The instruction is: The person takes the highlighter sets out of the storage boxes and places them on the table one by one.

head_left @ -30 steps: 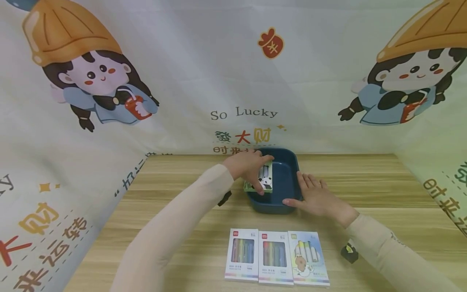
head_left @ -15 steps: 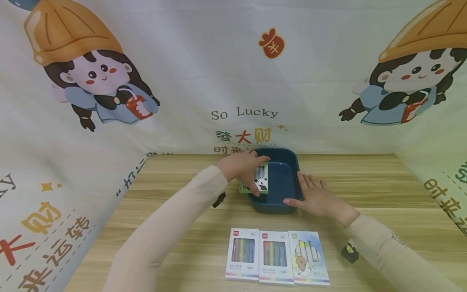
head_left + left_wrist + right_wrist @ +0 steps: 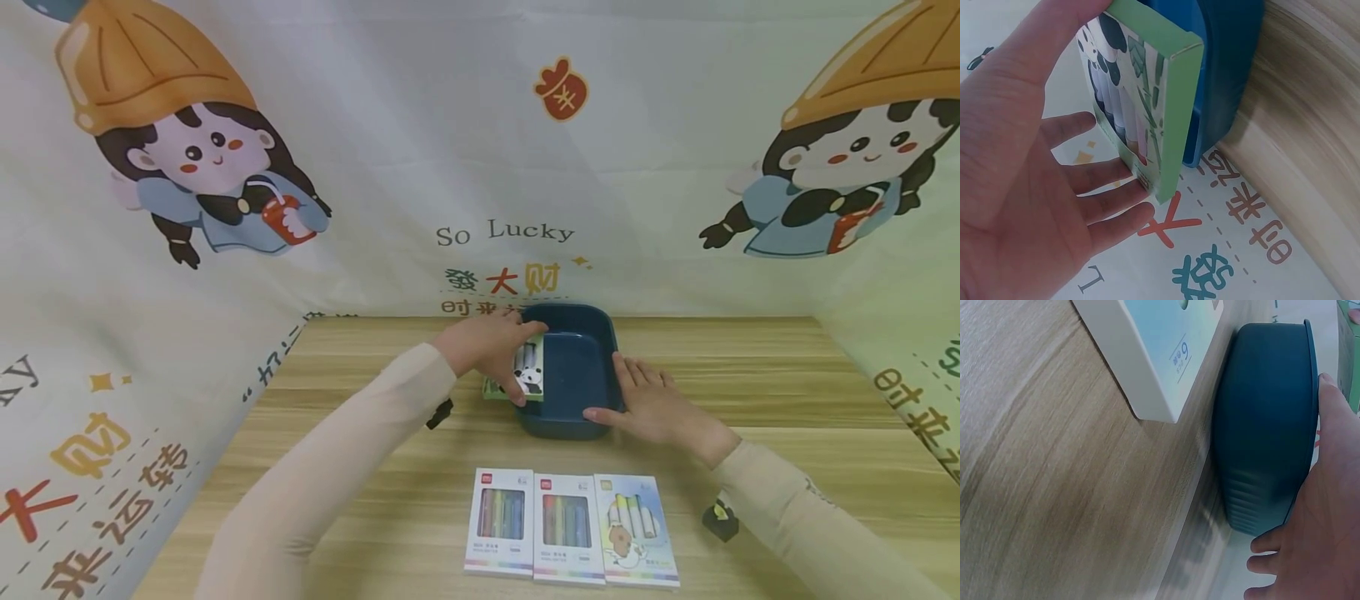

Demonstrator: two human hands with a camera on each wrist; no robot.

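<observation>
In the head view my left hand (image 3: 491, 346) holds a green box of markers (image 3: 529, 371) with a panda print between thumb and fingers. The box (image 3: 1141, 87) is tilted, close beside the basin in the left wrist view, and overlaps the basin's left rim in the head view. The blue plastic basin (image 3: 577, 375) stands at the back of the table. My right hand (image 3: 656, 407) rests against its right side, fingers straight along the wall and thumb (image 3: 1334, 403) at the rim. No contents show on the visible part of the basin floor.
Three white marker boxes lie side by side in front of the basin: a left one (image 3: 500, 522), a middle one (image 3: 567, 529) and one with a cartoon sheep (image 3: 637, 531). A printed cloth (image 3: 637, 183) hangs behind the wooden table (image 3: 750, 375).
My left hand has moved left with the green marker box, from over the basin to its left rim. The right hand and the basin stay in place.
</observation>
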